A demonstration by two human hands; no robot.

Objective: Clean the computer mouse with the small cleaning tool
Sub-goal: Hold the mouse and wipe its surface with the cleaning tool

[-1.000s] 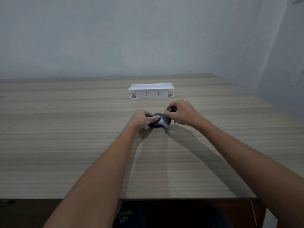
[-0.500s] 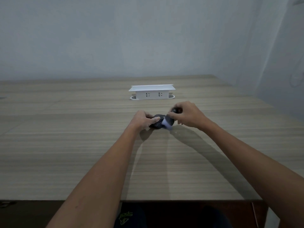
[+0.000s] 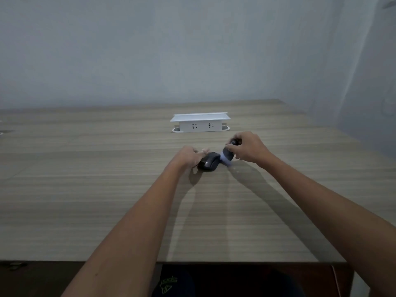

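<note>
Comparing with a moment earlier, my right hand point(image 3: 249, 147), gripping the cleaning tool point(image 3: 227, 155), had shifted right; my left hand point(image 3: 188, 156) steadied the mouse point(image 3: 209, 162), its long axis running lower left to upper right.

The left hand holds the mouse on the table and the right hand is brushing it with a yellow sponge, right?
Not quite. The right hand holds a small dark cleaning tool with pale bristles, not a yellow sponge. The head view shows it. The left hand does hold the mouse on the table.
</note>
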